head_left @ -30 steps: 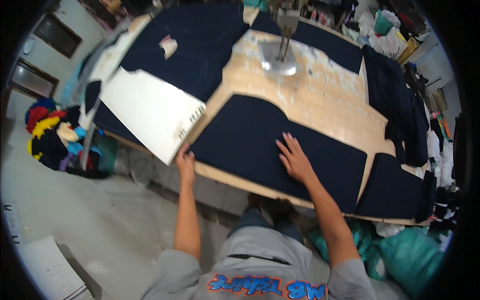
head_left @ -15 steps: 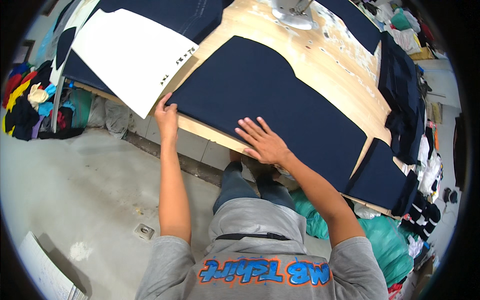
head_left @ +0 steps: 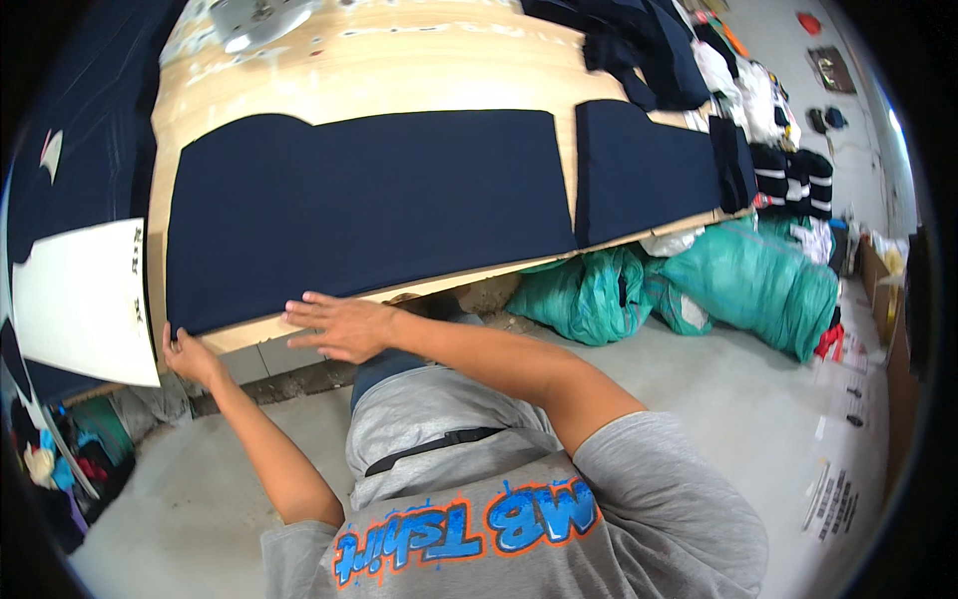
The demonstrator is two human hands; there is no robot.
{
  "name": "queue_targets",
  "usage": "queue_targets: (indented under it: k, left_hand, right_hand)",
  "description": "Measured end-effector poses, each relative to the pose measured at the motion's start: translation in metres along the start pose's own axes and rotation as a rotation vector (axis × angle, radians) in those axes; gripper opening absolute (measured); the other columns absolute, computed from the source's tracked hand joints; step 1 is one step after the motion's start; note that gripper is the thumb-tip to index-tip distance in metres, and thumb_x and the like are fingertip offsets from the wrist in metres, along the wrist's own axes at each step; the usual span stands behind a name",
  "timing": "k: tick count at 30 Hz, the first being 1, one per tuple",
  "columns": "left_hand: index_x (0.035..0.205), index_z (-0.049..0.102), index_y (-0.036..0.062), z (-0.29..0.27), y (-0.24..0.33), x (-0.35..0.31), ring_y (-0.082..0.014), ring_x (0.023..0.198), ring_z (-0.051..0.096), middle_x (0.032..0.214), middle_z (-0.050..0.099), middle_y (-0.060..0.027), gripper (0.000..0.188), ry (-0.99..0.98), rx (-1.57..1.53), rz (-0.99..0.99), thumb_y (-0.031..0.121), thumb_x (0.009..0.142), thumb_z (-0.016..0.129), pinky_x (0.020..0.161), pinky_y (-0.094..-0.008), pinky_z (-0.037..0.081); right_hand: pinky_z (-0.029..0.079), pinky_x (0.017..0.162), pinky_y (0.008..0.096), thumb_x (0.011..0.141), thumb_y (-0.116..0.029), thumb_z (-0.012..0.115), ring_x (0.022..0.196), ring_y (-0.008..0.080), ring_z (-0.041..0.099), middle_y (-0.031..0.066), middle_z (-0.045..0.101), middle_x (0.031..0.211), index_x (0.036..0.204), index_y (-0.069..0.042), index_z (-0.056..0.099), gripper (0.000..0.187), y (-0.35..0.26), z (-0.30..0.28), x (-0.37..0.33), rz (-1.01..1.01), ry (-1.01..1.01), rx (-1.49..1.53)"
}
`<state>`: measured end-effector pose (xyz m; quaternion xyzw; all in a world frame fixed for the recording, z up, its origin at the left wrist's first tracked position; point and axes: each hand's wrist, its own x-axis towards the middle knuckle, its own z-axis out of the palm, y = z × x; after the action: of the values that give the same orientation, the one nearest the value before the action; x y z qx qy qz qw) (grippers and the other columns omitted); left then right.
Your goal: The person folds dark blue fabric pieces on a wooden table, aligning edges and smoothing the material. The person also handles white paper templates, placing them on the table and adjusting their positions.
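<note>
A large navy fabric panel (head_left: 369, 215) with one curved corner lies flat along the front of the wooden table. My left hand (head_left: 197, 359) is at its near left corner, thumb and fingertips closed on the fabric edge. Farther right, my right hand (head_left: 344, 326) is open with its fingers spread, at the table's front edge just below the panel, holding nothing. To the left of my left hand lies a stiff white pattern board (head_left: 85, 299) with handwriting on it, on top of more navy cloth (head_left: 85, 150).
A smaller navy piece (head_left: 644, 165) lies at the table's right end, with dark cloth heaped behind it. Metal machine base (head_left: 261, 20) stands at the back left. Green sacks (head_left: 748, 280) sit on the floor at right; mixed cloth (head_left: 75, 459) is piled at lower left.
The view has swung to the right, so the table things appear farther left. My right hand has slid off the panel toward the table edge. My left hand stays at the corner.
</note>
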<state>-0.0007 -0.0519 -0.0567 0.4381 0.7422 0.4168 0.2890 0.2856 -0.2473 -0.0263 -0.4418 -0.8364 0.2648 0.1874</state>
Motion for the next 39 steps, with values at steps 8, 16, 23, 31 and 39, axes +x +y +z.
queue_targets:
  k: [8,16,23,31,39]
  left_hand:
    - [0.133,0.070,0.0025,0.010,0.016,-0.022,-0.0357,0.117,0.065,0.125,0.068,-0.0213,0.037,0.123,0.527,0.334,0.011,0.097,0.069,0.109,-0.0486,0.048]
    - [0.132,0.069,0.0008,0.161,0.136,-0.278,-0.0411,0.138,0.058,0.142,0.066,-0.0223,0.037,-0.456,0.136,0.845,0.013,0.098,0.066,0.120,-0.0508,0.041]
    - [0.172,0.033,0.0198,0.207,0.104,-0.397,-0.0365,0.167,0.017,0.180,0.024,-0.0128,0.063,-0.625,0.721,1.036,0.045,0.115,0.044,0.132,-0.0603,0.013]
    - [0.174,0.027,0.0229,0.209,0.101,-0.395,-0.0336,0.168,0.012,0.182,0.018,-0.0100,0.063,-0.645,0.835,1.008,0.049,0.117,0.035,0.134,-0.0576,0.008]
    - [0.173,0.029,0.0228,0.213,0.107,-0.397,-0.0339,0.168,0.013,0.182,0.018,-0.0106,0.064,-0.657,0.812,0.912,0.048,0.115,0.040,0.134,-0.0574,0.009]
  right_hand:
    - [0.037,0.124,0.0579,0.098,-0.006,0.062,0.136,0.0402,0.057,0.0200,0.062,0.141,0.137,-0.006,0.065,0.039,0.001,-0.076,-0.099,0.357,0.552,-0.069]
    - [0.023,0.132,0.0561,0.113,-0.031,0.051,0.161,0.0399,0.030,0.0207,0.037,0.171,0.163,-0.019,0.048,0.051,0.100,-0.126,-0.262,0.762,0.504,-0.463]
    - [0.014,0.134,0.0560,0.114,-0.040,0.046,0.166,0.0367,0.021,0.0180,0.026,0.178,0.171,-0.025,0.037,0.059,0.115,-0.111,-0.289,0.888,0.528,-0.428]
    - [0.014,0.134,0.0593,0.115,-0.041,0.044,0.167,0.0350,0.018,0.0182,0.024,0.179,0.172,-0.019,0.032,0.063,0.133,-0.125,-0.346,1.004,0.555,-0.437]
    - [0.044,0.113,0.0530,0.083,0.007,0.063,0.127,0.0393,0.059,0.0183,0.066,0.128,0.137,-0.005,0.063,0.055,0.071,-0.190,-0.430,0.751,0.869,-0.184]
